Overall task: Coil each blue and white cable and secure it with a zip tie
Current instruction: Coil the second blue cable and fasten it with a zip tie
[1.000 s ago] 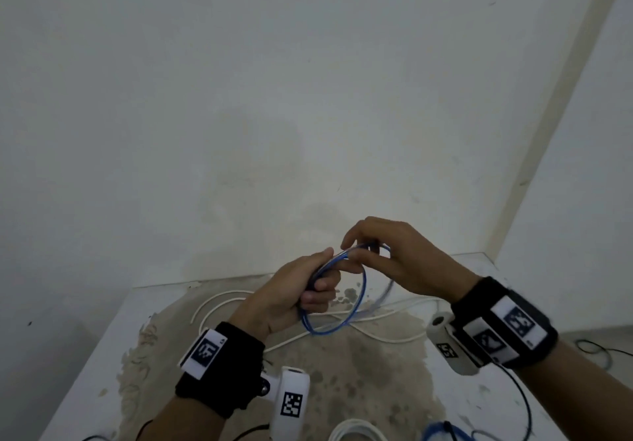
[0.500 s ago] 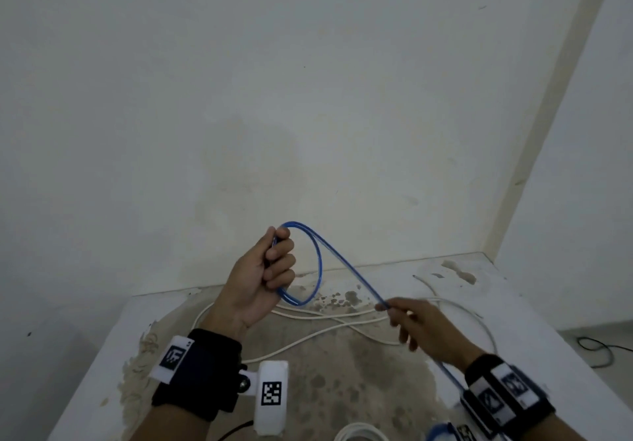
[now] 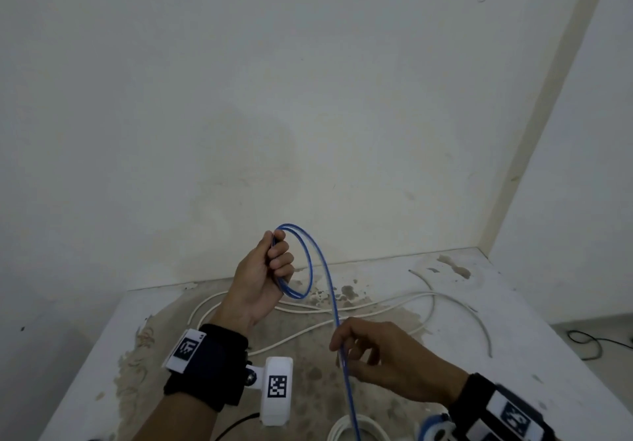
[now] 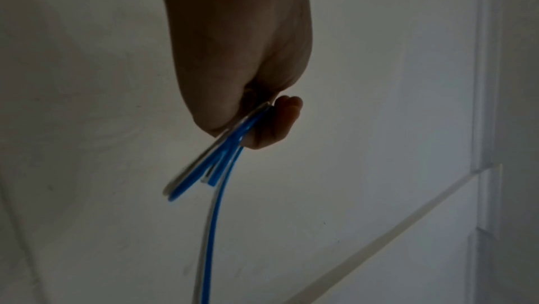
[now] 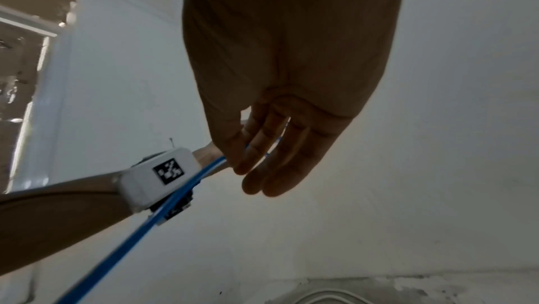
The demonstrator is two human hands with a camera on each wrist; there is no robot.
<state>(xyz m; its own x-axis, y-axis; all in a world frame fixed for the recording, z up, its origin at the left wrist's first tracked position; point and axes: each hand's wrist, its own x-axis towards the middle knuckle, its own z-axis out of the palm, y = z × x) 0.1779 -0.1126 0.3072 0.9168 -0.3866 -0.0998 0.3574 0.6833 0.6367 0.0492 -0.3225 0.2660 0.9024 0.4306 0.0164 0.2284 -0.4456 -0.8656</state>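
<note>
Overhead, blue and white cable [image 3: 310,262] loops inside left fingers [image 3: 279,257].

The cable [image 3: 310,262] is showing bright blue with a thin white stripe — it is looping at 12 o'clock of the table [image 3: 534,355]. The table is looking white, with brown, patchy stains in the middle. Loose wires [image 3: 376,307] are lying white on it. Black wrist bands [image 3: 209,368] are wearing white tags with black square patterns — the wall [image 3: 239,98] is looking pale cream.
</note>
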